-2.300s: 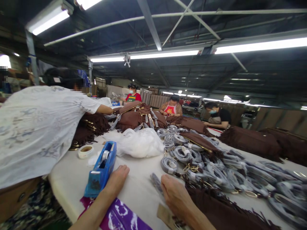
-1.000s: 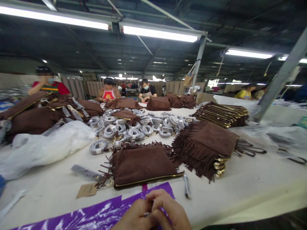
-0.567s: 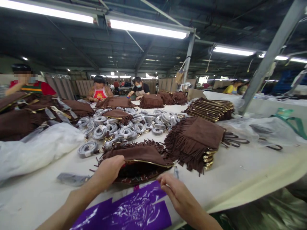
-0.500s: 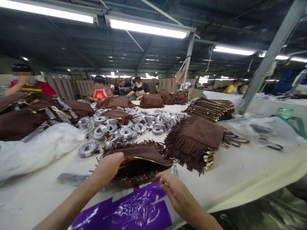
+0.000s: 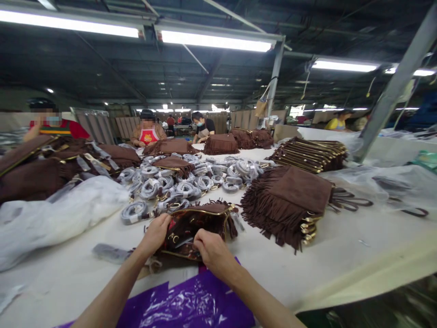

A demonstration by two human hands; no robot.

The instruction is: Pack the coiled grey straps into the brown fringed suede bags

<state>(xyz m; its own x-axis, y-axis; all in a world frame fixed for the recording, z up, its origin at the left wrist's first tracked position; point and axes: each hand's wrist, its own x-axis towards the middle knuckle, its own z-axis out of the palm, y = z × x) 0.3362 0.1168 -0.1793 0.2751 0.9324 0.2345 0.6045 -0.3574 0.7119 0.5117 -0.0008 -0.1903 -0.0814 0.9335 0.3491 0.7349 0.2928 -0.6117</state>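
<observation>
Right hand (image 5: 211, 248) fingertips vanish inside the bag (image 5: 198, 228); whether they pinch anything is unclear. Left hand (image 5: 157, 232) grips its rim. White table (image 5: 341, 255), dim hall.

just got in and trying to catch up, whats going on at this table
A person has a brown fringed bag open on the white table. The left hand holds the opening apart at its left edge, and the right hand reaches into the patterned lining. A purple plastic sheet lies just in front. A stack of similar fringed bags sits to the right, with a pile of coiled grey straps behind. Other people work at the far end.
</observation>
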